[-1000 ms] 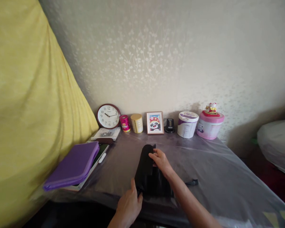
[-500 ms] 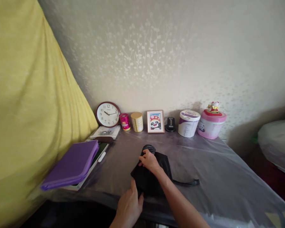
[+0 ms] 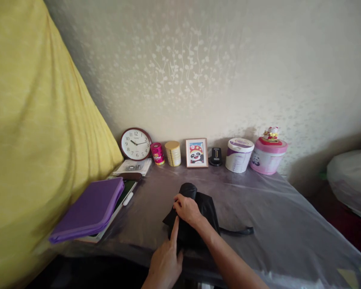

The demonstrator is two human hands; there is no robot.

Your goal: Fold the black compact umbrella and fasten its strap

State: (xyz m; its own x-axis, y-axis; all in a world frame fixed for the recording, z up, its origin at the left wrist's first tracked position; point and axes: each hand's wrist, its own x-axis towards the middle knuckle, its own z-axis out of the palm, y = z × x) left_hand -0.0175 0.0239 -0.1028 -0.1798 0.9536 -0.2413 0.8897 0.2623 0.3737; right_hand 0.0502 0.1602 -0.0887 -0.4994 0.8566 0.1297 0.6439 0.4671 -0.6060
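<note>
A black folded cloth item [image 3: 209, 206], soft and slightly shiny, lies near the front of the table; a thin strap trails from its right side. My right hand [image 3: 187, 209] is closed on its upper left part, fingertips curled into the fabric just below a rounded bulge. Lower down, my left hand [image 3: 166, 260] is at the near left edge of the cloth, the index finger stretched along its top and the thumb close to the lower edge. The fabric appears to be between that thumb and finger. What kind of item it is cannot be made out.
A purple folder [image 3: 88, 208] lies on books at the left, beside a yellow curtain [image 3: 48, 140]. Along the wall stand a clock [image 3: 135, 144], a pink can [image 3: 157, 153], a yellow-lidded can [image 3: 173, 153], a picture frame [image 3: 197, 153], a white tub [image 3: 239, 155] and a pink-lidded tub [image 3: 268, 156].
My left hand's index finger has slid up over the cloth towards my right hand. My right hand has shifted slightly down and left, its fingers curling more. The cloth's left corner has moved slightly left.
</note>
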